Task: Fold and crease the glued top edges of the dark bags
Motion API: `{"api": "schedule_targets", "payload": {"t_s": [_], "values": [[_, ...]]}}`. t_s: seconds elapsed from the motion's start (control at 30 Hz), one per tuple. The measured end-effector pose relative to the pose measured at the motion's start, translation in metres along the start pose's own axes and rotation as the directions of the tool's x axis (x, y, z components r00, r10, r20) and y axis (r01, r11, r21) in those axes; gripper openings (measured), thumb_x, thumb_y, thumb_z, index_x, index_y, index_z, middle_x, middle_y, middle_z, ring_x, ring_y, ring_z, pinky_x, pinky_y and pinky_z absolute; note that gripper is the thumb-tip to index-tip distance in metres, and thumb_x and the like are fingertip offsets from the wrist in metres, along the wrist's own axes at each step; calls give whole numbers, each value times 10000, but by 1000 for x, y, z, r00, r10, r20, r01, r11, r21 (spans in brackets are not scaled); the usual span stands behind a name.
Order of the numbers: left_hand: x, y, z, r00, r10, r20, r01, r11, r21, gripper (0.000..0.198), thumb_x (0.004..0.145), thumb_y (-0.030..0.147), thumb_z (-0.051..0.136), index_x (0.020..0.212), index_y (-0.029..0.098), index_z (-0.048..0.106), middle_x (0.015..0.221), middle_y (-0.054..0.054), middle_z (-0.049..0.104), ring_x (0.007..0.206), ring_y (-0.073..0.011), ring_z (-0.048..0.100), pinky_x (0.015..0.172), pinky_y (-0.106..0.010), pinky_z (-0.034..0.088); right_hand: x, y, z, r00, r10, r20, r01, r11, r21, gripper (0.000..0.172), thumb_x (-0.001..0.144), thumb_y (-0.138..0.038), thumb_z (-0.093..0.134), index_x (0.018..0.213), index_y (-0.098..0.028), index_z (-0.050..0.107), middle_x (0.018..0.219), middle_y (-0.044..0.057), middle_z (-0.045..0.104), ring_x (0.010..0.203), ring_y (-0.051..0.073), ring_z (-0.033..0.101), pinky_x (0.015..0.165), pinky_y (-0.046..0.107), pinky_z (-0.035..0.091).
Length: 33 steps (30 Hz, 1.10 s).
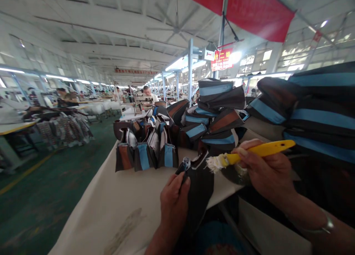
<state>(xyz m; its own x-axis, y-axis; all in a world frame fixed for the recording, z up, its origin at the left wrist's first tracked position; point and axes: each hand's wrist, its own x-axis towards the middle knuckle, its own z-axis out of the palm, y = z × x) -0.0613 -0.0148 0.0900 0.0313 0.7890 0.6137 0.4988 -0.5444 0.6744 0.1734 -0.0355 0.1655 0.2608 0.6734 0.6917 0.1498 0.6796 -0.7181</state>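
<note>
While right hand [267, 170] grips one yellow brush [269, 148] | left hand [174, 197] pinches one dark piece [201, 188] | front row: three striped pieces [144, 157]

On my feed I count one left hand [175, 197], one right hand [267, 170], one yellow-handled brush [260, 150], one bracelet [329, 223], one ceiling fan [176, 30] and three front-row pouches [144, 158]; the heaped pouches [216, 90] overlap beyond counting.
</note>
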Motion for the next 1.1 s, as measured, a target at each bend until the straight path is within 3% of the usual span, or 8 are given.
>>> {"api": "schedule_targets", "payload": {"t_s": [0.1, 0.27, 0.33, 0.5, 0.63, 0.77, 0.93, 1.1], "values": [[11, 19, -11, 994, -89, 68, 95, 991, -94, 247, 971, 356, 528, 851, 203, 682, 821, -9, 618, 782, -161, 617, 702, -223, 463, 5, -13, 17, 951, -281, 132, 290, 955, -56, 67, 918, -171, 609, 895, -220, 649, 868, 24, 633, 851, 158, 629, 718, 279, 525], [18, 31, -19, 972, -192, 134, 212, 964, -160, 291, 946, 405, 530, 771, 195, 629, 810, -13, 603, 782, -182, 581, 707, -253, 427, 20, -18, 45, 653, -601, 461, 708, 701, -88, 129, 885, -101, 563, 969, -198, 579, 768, 10, 650, 760, 165, 660, 718, 317, 579], [18, 31, -22, 964, -225, 139, 248, 952, -180, 301, 937, 423, 529, 768, 193, 627, 811, -17, 610, 783, -190, 576, 708, -261, 423, 26, -17, 47, 585, -648, 488, 784, 605, -136, 116, 882, -108, 562, 959, -194, 566, 757, 11, 653, 759, 169, 670, 739, 320, 593], [15, 26, -27, 952, -263, 157, 294, 927, -231, 321, 926, 456, 542, 764, 194, 631, 812, -20, 598, 806, -203, 581, 734, -272, 438, 25, -21, 48, 639, -617, 459, 746, 643, -174, 139, 882, -105, 564, 983, -197, 541, 755, 2, 647, 761, 155, 667, 789, 312, 589], [11, 23, -29, 938, -318, 137, 343, 907, -244, 321, 887, 473, 584, 748, 187, 628, 797, -28, 605, 791, -213, 593, 704, -270, 456, 20, -22, 55, 539, -675, 503, 807, 585, -80, 107, 885, -108, 536, 956, -188, 536, 726, 6, 631, 711, 156, 644, 776, 329, 593], [9, 21, -32, 925, -357, 131, 380, 889, -256, 328, 874, 491, 595, 759, 186, 632, 808, -35, 625, 798, -221, 606, 683, -264, 469, 16, -19, 61, 600, -633, 489, 772, 619, -146, 116, 882, -114, 552, 971, -185, 532, 735, 12, 633, 726, 157, 646, 818, 327, 592], [10, 16, -35, 938, -330, 109, 347, 899, -266, 328, 885, 494, 581, 831, 183, 672, 837, -37, 656, 841, -232, 622, 735, -275, 480, 13, -7, 65, 486, -674, 557, 845, 526, -101, 146, 873, -118, 557, 1009, -170, 551, 758, 25, 643, 668, 156, 604, 844, 393, 597], [21, -22, -70, 958, -284, 37, 286, 948, -139, 323, 854, 494, 633, 919, 185, 704, 913, -30, 695, 901, -238, 628, 794, -273, 472, 16, -12, 36, 677, -632, 376, 731, 637, -245, 219, 851, -86, 610, 1041, -187, 571, 806, 13, 658, 792, 177, 674, 909, 398, 580]]}}
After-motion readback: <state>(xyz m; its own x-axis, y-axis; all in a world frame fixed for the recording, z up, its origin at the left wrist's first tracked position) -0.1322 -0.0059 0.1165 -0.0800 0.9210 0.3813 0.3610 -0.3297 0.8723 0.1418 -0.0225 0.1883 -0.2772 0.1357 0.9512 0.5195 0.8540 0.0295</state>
